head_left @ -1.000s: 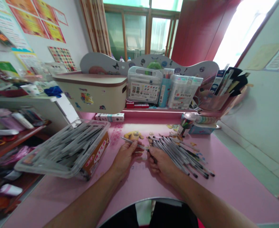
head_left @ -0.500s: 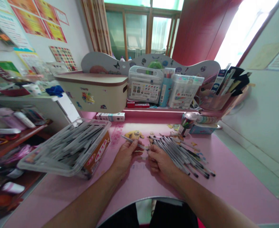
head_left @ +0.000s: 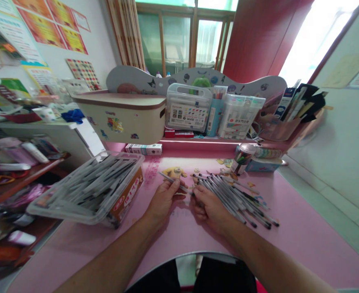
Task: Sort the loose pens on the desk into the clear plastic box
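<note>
My left hand (head_left: 164,199) is closed around a thin grey pen (head_left: 173,181) that points up and to the left over the pink desk (head_left: 292,240). My right hand (head_left: 210,207) is closed too, pinching the near end of that same pen, right beside the left hand. A spread-out pile of similar grey pens (head_left: 234,195) lies on the desk just to the right of my right hand. To the left of my left hand stands a clear plastic bin (head_left: 90,191) full of the same pens.
A raised shelf at the back carries a cream lidded box (head_left: 124,116), marker cases (head_left: 188,108) and a pen holder (head_left: 286,116). A small jar (head_left: 242,156) and tape rolls (head_left: 266,153) sit behind the pile. Cluttered shelves (head_left: 11,175) lie to the left.
Both hands stay together on the pen, barely moving; the view has shifted slightly.
</note>
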Action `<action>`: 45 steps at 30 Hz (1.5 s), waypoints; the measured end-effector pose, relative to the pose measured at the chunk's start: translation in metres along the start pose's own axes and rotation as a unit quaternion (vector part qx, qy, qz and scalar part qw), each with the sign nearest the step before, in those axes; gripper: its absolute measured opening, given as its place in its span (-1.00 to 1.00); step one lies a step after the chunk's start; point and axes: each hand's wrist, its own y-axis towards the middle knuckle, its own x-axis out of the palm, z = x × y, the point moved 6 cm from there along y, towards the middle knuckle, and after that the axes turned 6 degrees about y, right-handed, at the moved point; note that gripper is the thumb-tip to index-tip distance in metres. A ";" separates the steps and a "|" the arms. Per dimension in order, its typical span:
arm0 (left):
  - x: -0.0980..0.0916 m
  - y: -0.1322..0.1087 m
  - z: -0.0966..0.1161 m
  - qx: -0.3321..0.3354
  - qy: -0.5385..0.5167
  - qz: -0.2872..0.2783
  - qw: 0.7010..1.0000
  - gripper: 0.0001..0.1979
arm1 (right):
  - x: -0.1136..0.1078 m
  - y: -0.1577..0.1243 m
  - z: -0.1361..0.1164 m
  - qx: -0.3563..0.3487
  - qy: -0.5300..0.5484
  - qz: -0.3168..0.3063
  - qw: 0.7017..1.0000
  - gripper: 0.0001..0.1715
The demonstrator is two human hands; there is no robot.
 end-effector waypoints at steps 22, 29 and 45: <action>0.001 -0.002 0.002 0.001 0.012 0.009 1.000 -0.63 | 0.000 0.002 0.002 -0.003 -0.025 -0.006 1.000 -0.51; -0.005 0.000 0.000 0.001 -0.006 0.040 0.999 -0.62 | 0.001 0.000 0.000 -0.055 0.006 0.014 0.998 -0.50; -0.001 -0.003 0.003 -0.003 -0.023 0.021 1.000 -0.66 | -0.002 -0.001 -0.002 0.057 0.042 -0.012 0.997 -0.70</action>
